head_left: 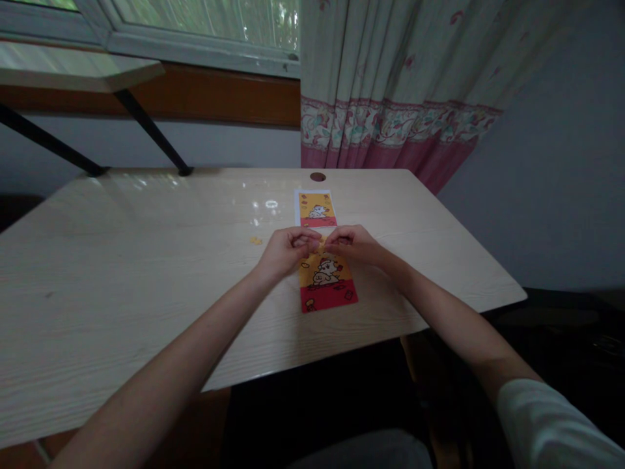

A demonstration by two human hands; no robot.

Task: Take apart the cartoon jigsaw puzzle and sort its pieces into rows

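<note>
My left hand (291, 247) and my right hand (352, 243) meet over the top part of a yellow and red picture (326, 290) with a white cartoon animal. Both are closed, thumbs and fingertips pinched around a small yellow piece (321, 243). The fingers cover much of that piece, so its outline is unclear. Directly behind my hands lies a similar white-edged picture sheet (317, 207), its lower edge close to my fingers. To the left of my left hand, a few small yellow pieces (256, 240) rest on the table.
The pale wooden table (146, 280) has a round hole (318, 176) near its back edge. At the back left, a raised shelf (78, 71) stands on black legs (153, 133). A curtain (390, 98) hangs behind, beside the window (209, 29).
</note>
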